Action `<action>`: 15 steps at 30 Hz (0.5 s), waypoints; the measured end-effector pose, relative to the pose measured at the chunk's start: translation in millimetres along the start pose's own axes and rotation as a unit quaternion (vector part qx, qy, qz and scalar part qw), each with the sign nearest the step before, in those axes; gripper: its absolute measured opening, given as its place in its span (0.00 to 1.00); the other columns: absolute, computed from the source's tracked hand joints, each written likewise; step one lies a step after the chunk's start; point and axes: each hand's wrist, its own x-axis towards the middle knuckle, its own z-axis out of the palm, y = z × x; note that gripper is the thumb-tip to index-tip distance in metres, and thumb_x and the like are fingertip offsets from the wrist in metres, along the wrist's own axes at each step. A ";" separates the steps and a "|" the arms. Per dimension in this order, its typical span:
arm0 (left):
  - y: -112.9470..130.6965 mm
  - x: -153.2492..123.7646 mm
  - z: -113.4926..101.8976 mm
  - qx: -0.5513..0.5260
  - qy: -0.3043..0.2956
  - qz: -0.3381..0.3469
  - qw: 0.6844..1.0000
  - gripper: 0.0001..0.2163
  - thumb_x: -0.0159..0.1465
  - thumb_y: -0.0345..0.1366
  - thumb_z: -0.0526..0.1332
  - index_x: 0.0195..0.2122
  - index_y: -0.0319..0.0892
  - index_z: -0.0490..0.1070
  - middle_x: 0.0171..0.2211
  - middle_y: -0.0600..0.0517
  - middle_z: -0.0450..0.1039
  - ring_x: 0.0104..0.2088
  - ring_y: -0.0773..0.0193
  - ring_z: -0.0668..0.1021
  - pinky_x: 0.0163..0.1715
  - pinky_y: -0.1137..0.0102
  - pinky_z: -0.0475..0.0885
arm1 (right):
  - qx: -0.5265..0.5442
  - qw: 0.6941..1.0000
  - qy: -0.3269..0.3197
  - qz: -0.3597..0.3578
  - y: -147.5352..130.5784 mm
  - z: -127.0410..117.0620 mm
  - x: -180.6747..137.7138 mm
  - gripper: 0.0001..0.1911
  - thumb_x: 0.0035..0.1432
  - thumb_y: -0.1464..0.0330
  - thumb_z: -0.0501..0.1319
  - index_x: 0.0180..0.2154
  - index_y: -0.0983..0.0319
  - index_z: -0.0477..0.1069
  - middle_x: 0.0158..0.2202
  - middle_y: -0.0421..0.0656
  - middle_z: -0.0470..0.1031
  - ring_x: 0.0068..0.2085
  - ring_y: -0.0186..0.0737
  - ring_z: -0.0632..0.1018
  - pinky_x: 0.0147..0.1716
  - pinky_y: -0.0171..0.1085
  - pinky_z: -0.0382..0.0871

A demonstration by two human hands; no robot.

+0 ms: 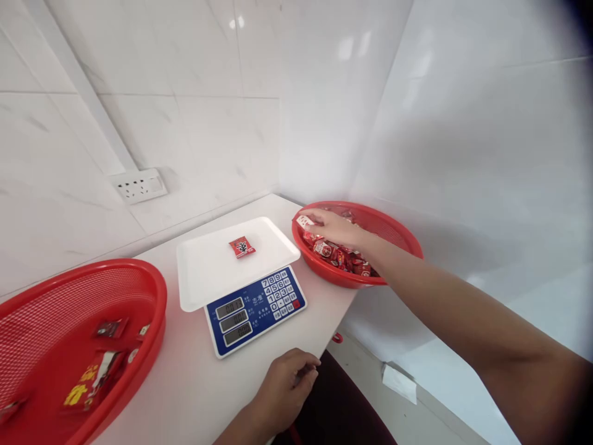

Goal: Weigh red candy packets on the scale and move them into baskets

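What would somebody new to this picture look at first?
Probably the big red basket at bottom left. In the middle, a white tray on a scale carries one red packet. At right, the right hand holds a pale packet by the rim of the fuller red basket.

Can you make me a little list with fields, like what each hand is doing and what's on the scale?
Right hand: pinching a white packet at the right basket
Left hand: loosely curled, near the table's edge
Scale: one red packet on its tray
Left basket: a few packets
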 end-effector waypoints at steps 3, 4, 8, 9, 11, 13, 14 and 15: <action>0.5 -0.9 -0.5 -0.001 0.000 -0.002 1.000 0.10 0.60 0.34 0.54 0.39 0.45 0.73 0.37 0.50 0.73 0.35 0.64 0.75 0.35 0.72 0.70 | -0.003 0.998 -0.068 0.010 -17.1 31.7 17.2 0.22 0.56 0.67 0.57 0.54 0.56 0.62 0.50 0.45 0.69 0.44 0.40 0.74 0.40 0.36 0.71; 0.7 -1.1 -0.4 0.000 0.000 -0.003 1.000 0.10 0.60 0.34 0.54 0.39 0.44 0.73 0.37 0.50 0.73 0.35 0.64 0.75 0.35 0.72 0.70 | -0.012 0.996 -0.082 0.020 -20.3 40.8 22.1 0.24 0.56 0.66 0.56 0.55 0.57 0.60 0.48 0.46 0.71 0.40 0.39 0.75 0.37 0.36 0.71; 0.3 -1.3 0.5 0.010 0.001 -0.004 1.000 0.11 0.60 0.33 0.54 0.39 0.44 0.73 0.36 0.50 0.73 0.34 0.65 0.75 0.33 0.73 0.69 | -0.094 0.993 -0.064 0.008 -21.8 61.5 32.9 0.26 0.57 0.66 0.56 0.57 0.60 0.58 0.46 0.48 0.72 0.39 0.40 0.76 0.43 0.40 0.68; 0.0 -1.2 0.7 0.010 0.000 -0.004 1.000 0.11 0.60 0.33 0.54 0.40 0.44 0.73 0.36 0.50 0.73 0.34 0.65 0.75 0.33 0.73 0.69 | -0.109 0.993 -0.055 0.003 -20.2 62.0 32.8 0.25 0.56 0.67 0.57 0.56 0.61 0.59 0.47 0.48 0.72 0.43 0.41 0.75 0.46 0.40 0.66; -0.7 -1.1 0.7 0.009 0.000 -0.006 1.000 0.11 0.60 0.33 0.54 0.40 0.45 0.73 0.36 0.51 0.73 0.34 0.65 0.75 0.33 0.73 0.70 | -0.116 0.992 -0.049 0.000 -15.9 57.3 29.2 0.24 0.54 0.72 0.57 0.54 0.62 0.61 0.51 0.48 0.69 0.49 0.43 0.72 0.50 0.40 0.62; -1.1 -0.9 0.4 0.005 0.002 -0.006 1.000 0.10 0.60 0.33 0.54 0.40 0.45 0.73 0.36 0.50 0.73 0.34 0.64 0.75 0.33 0.73 0.70 | -0.107 0.993 -0.047 -0.002 -10.7 45.3 21.9 0.23 0.52 0.76 0.57 0.52 0.60 0.64 0.53 0.47 0.67 0.52 0.42 0.69 0.52 0.39 0.60; -1.2 -0.8 0.3 0.003 0.004 -0.005 1.000 0.10 0.60 0.34 0.54 0.39 0.45 0.73 0.36 0.50 0.73 0.35 0.64 0.75 0.34 0.72 0.70 | -0.102 0.994 -0.042 -0.002 -7.8 37.0 17.5 0.23 0.52 0.77 0.56 0.50 0.60 0.65 0.54 0.45 0.67 0.53 0.42 0.68 0.53 0.39 0.60; -1.2 -0.7 0.2 0.001 0.006 -0.004 1.000 0.10 0.60 0.34 0.54 0.39 0.45 0.73 0.36 0.50 0.73 0.35 0.64 0.75 0.35 0.72 0.70 | -0.097 0.995 -0.029 0.004 -4.4 27.5 12.9 0.22 0.51 0.77 0.56 0.49 0.59 0.67 0.53 0.45 0.67 0.53 0.42 0.69 0.52 0.40 0.60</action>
